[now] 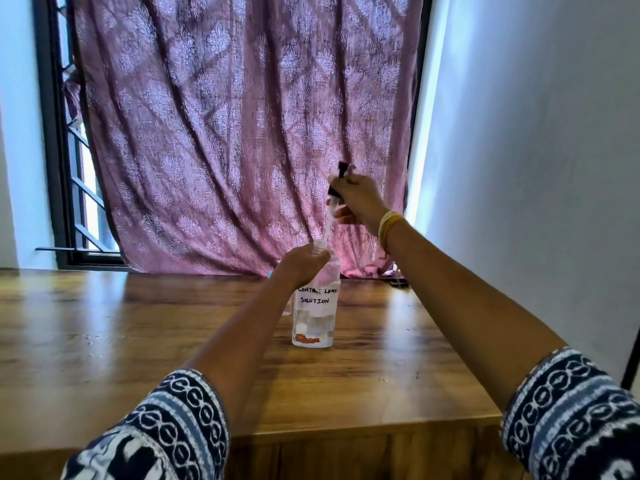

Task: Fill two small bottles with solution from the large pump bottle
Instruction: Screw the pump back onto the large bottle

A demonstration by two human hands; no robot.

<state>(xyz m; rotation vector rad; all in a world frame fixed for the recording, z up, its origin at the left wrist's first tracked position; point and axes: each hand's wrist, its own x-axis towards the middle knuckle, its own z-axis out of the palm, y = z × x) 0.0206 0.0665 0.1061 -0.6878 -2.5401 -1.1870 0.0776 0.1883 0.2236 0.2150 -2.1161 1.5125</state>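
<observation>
A clear large bottle (313, 320) labelled "Contact Lens Solution" stands upright on the wooden table (138, 341). My left hand (304, 263) grips its shoulder just below the open neck. My right hand (358, 202) holds the black pump head (337, 181) lifted above the bottle, and its clear dip tube (327, 228) slants down to the neck. A small clear bottle (286, 308) shows partly behind my left forearm, mostly hidden. A second small bottle is not clearly visible.
A mauve patterned curtain (225, 133) hangs right behind the table's far edge. A barred window (74, 168) is at the left and a white wall (536, 168) at the right. A small dark item (398, 280) lies at the far right of the table.
</observation>
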